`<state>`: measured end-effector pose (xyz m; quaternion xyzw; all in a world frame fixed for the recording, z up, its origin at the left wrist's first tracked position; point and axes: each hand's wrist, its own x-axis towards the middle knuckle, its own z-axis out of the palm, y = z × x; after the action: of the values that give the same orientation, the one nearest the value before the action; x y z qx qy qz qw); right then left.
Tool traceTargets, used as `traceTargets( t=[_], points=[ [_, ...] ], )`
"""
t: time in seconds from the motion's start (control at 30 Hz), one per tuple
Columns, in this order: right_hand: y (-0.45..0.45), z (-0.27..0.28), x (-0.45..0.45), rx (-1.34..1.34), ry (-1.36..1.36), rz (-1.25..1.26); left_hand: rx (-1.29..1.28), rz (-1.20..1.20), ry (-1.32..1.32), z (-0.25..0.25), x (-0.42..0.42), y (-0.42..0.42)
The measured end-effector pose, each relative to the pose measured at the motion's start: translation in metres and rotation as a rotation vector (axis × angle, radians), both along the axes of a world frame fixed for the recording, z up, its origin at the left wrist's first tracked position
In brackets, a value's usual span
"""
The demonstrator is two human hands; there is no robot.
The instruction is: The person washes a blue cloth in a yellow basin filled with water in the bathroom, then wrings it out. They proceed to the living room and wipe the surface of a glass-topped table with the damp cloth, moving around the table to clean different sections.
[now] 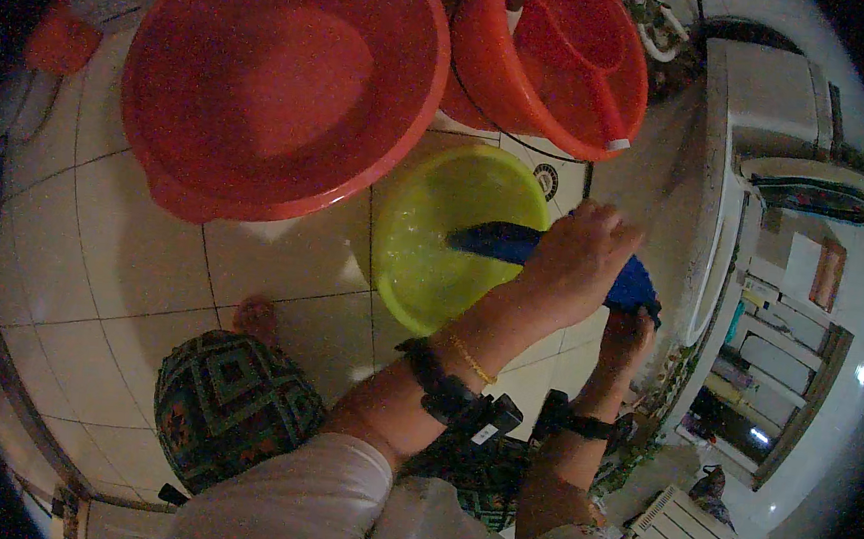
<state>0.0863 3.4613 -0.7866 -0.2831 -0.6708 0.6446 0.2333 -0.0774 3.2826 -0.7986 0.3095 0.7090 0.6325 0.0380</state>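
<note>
A dark blue cloth [505,242] stretches across my hands, and its darker end dips into a yellow-green plastic basin [388,266]. The basin sits on the tiled floor and seems to hold some liquid. My left hand [582,246] grips the cloth from above, beside the basin's right rim. Farther right and lower, my right hand [629,334] holds the other end of the cloth. Both wrists wear black straps with small devices.
Beyond the basin stand a large red tub [182,196] and an orange-red bucket [484,63] with a red dipper [605,105] inside. A round floor drain [545,181] lies beside the basin. A white appliance [767,90] and a shelf [770,383] line the right side.
</note>
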Motion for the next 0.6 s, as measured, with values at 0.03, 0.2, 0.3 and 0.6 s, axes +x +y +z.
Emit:
traceTargets(
  t=[0.03,0.2,0.3,0.6],
  points=[
    [-0.012,0.01,-0.01,-0.059,0.002,-0.04,-0.068,-0.012,-0.001,0.0,-0.004,-0.003],
    [-0.002,-0.037,-0.01,0.269,-0.427,-0.012,-0.414,0.026,-0.18,-0.062,-0.005,0.006],
    [-0.014,-0.107,-0.003,0.396,-0.542,0.254,-0.636,-0.022,-0.171,-0.134,0.021,0.018],
    [-0.083,-0.23,0.003,0.78,-0.8,0.806,-0.993,-0.056,-0.473,-0.251,0.126,-0.013]
  ],
)
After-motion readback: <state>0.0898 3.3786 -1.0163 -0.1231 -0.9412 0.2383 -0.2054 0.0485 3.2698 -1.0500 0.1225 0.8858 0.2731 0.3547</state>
